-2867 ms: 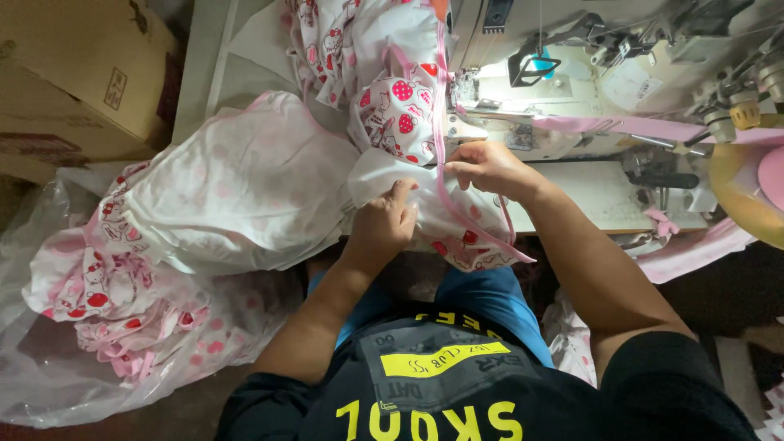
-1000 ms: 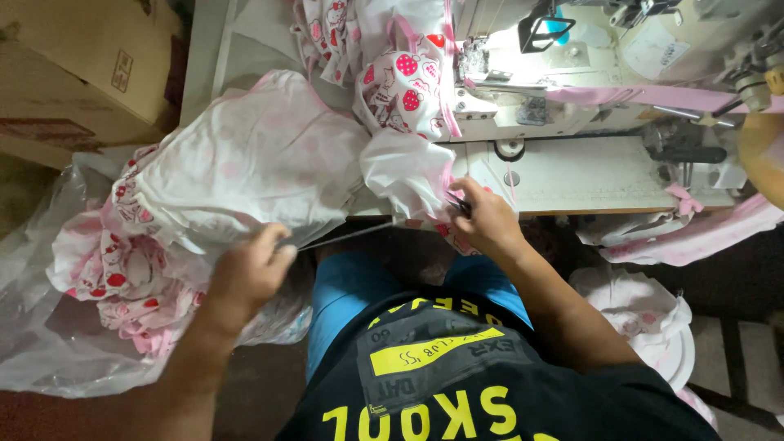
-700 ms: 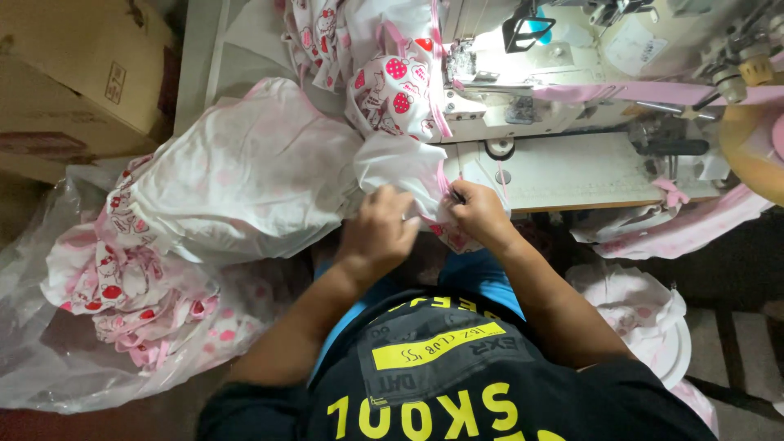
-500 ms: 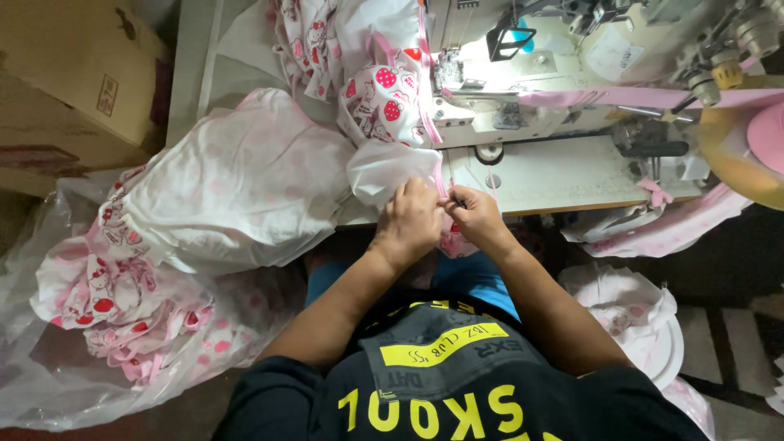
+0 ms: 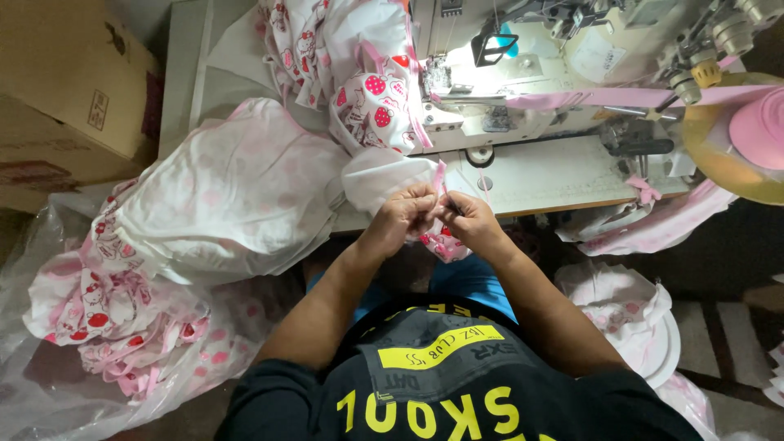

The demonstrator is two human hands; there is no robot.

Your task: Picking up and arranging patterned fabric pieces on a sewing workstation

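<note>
My left hand point(image 5: 402, 219) and my right hand point(image 5: 469, 219) meet at the table's front edge, both pinching a small piece of white and pink strawberry-print fabric point(image 5: 384, 175) with a pink binding strip point(image 5: 438, 175) at its edge. Fabric hangs down below the hands. The sewing machine point(image 5: 523, 69) stands just beyond, lit at the needle, with more printed fabric point(image 5: 371, 102) bunched to its left.
A big heap of the same white and pink fabric point(image 5: 229, 188) spills left off the table into a clear plastic bag point(image 5: 49, 343). Cardboard boxes point(image 5: 69, 90) stand at far left. Pink tape spool point(image 5: 755, 131) at right. More fabric point(image 5: 633, 314) lies lower right.
My left hand came back from the fabric heap at the left and joined my right hand on the small piece. Both hands drew it toward me, off the machine.
</note>
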